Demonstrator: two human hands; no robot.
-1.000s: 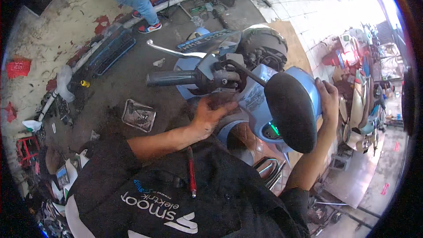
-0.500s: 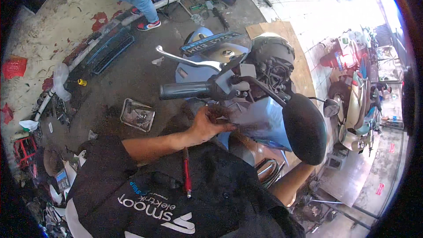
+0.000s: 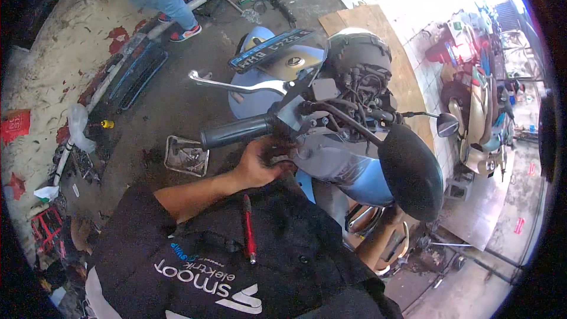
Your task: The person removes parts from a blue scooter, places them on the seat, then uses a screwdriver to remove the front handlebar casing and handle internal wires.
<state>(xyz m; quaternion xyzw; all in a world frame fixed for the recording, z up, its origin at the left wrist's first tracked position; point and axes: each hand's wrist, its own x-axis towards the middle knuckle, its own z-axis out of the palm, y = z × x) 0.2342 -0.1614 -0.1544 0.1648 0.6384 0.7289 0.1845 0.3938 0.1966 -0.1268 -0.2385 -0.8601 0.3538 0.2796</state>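
Note:
A scooter's light-blue body panel (image 3: pixel 369 172) with a dark graphic sits in front of me, below the handlebar. My left hand (image 3: pixel 260 162) is under the black handlebar grip (image 3: pixel 236 133), its darkened fingers curled against the panel's left edge; the fingertips are partly hidden. On the far side, my right hand (image 3: pixel 397 212) reaches up to the panel's right end. The black mirror (image 3: pixel 410 171) covers most of that hand, so its fingers do not show. Above the grip, a silver brake lever (image 3: pixel 236 87) sticks out to the left.
Exposed wiring (image 3: pixel 360 91) and a black round housing (image 3: pixel 360 50) lie beyond the handlebar. A metal tray (image 3: pixel 186 156) of small parts rests on the floor at left. Another person (image 3: pixel 165 0) stands at the far left. Other scooters (image 3: pixel 478 112) are parked at right.
The view has shifted, and the blue panel now shows its graphic more plainly, with less blur. My left hand stays near its left edge; my right forearm has moved up toward the panel.

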